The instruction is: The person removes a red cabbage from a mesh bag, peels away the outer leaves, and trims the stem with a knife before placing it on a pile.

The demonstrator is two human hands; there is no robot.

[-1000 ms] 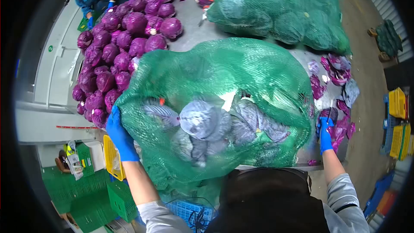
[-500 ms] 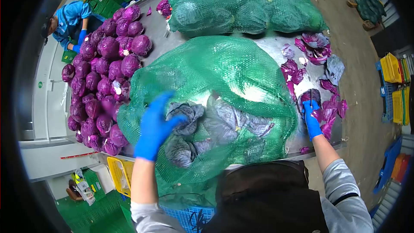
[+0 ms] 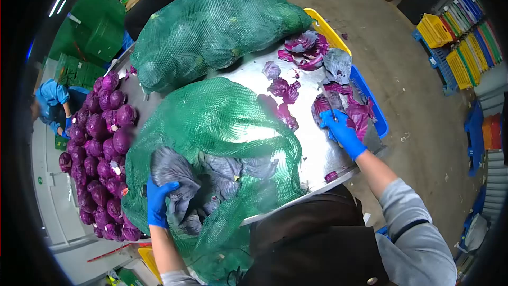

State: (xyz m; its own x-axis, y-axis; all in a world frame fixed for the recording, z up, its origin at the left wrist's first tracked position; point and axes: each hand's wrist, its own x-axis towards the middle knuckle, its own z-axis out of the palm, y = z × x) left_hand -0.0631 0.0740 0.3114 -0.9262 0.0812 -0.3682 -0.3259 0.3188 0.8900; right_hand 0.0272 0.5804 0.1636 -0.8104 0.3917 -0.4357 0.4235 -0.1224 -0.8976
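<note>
My left hand (image 3: 157, 201), in a blue glove, is closed around the side of a red cabbage (image 3: 172, 172) with dull grey-purple outer leaves. Its thumb presses the near side. The cabbage is at the mouth of an opened green mesh sack (image 3: 211, 111), which lies flattened on the metal table (image 3: 254, 77). More loose cabbage leaves (image 3: 225, 167) rest on the mesh to its right. My blue-gloved right hand (image 3: 341, 131) grips a knife (image 3: 332, 103), its thin blade pointing away from me. Trimmed purple leaves (image 3: 359, 116) lie around that hand, near the table's right edge.
Many peeled red cabbages (image 3: 100, 153) are piled at the left. A full green mesh sack (image 3: 211, 21) lies across the back. A blue crate (image 3: 377, 119) and a yellow crate (image 3: 333, 34) stand beyond the right edge. A co-worker in blue (image 3: 52, 100) is at far left.
My left hand, open above the mesh before, has come down and taken hold of a cabbage. The view has turned to the right. My right hand still holds the knife among the leaves.
</note>
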